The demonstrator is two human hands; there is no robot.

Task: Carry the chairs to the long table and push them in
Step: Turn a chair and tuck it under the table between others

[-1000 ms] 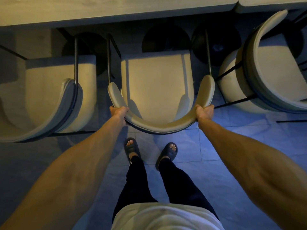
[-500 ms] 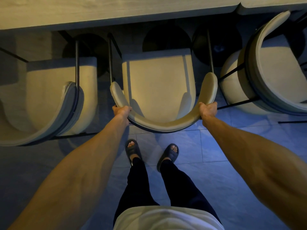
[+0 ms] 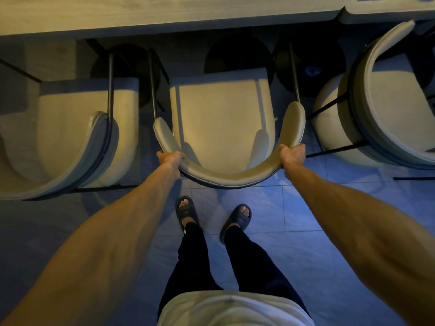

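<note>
A cream chair (image 3: 221, 118) with a curved padded backrest and thin black metal legs stands in front of me, its seat facing the long wooden table (image 3: 164, 15) along the top of the view. My left hand (image 3: 170, 158) grips the left end of the backrest curve. My right hand (image 3: 293, 155) grips its right end. The seat's front edge sits near the table's edge, partly in its shadow.
A second cream chair (image 3: 70, 137) stands close on the left and a third cream chair (image 3: 381, 109), turned at an angle, on the right. Dark round table bases (image 3: 237, 55) sit under the table. My sandalled feet (image 3: 211, 215) stand on grey floor tiles behind the chair.
The chair and both hands have shifted slightly to the right and toward the table. My feet have stepped a little forward with it.
</note>
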